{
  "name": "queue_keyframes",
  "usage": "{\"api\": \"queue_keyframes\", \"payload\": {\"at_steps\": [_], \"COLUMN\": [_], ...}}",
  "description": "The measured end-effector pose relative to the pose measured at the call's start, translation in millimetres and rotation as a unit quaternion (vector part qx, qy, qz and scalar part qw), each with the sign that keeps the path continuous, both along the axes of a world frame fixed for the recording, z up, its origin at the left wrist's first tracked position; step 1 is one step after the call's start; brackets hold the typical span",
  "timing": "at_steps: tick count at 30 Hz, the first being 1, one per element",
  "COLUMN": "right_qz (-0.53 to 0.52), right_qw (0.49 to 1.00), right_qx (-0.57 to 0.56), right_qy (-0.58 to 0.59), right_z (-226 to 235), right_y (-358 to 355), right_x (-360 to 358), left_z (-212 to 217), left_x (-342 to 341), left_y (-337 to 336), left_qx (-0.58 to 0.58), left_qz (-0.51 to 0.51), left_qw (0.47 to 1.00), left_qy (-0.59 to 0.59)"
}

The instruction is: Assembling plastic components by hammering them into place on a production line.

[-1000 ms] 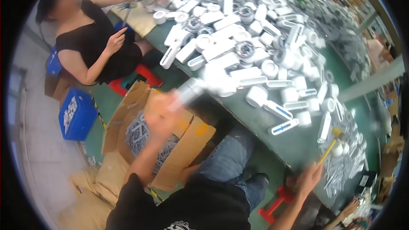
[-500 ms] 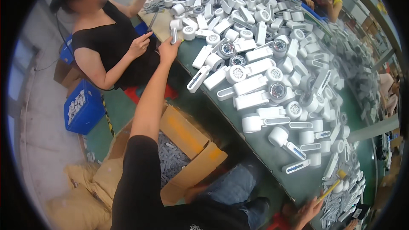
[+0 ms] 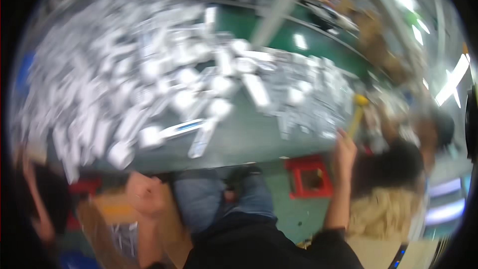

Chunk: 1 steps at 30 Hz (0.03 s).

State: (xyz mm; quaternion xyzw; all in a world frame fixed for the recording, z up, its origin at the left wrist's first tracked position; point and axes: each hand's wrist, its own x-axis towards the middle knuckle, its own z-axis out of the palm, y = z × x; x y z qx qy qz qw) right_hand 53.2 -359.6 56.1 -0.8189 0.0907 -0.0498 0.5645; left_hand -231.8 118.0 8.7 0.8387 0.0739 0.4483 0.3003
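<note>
White plastic parts [image 3: 149, 89] heap on green table [image 3: 249, 139]; right hand [image 3: 343, 152] at its edge.

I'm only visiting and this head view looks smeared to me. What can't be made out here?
- White parts on the green table: motion blur hides their shapes.
- Left hand: blurred; whether it holds anything is unclear.
- Right hand at the table edge: fingers smeared, grip unclear.
- Cardboard box: contents blurred.
- Person at the left edge: cut off.

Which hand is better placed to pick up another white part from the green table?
Probably the right hand: it is raised at the table edge, beside the white parts. The left hand is below the table, over the cardboard box.
</note>
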Motion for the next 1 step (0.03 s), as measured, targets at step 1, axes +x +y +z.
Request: {"api": "queue_keyframes", "payload": {"at_steps": [1], "right_qz": [-0.033], "right_qw": [0.999], "right_qx": [-0.021], "right_qy": [-0.034], "right_z": [-18.3], "right_y": [-42.1], "right_x": [15.1], "left_z": [-3.9], "left_x": [36.2], "left_y": [-14.3], "left_qx": [-0.014], "left_qz": [-0.06], "left_qw": [0.998], "left_qy": [-0.024]}}
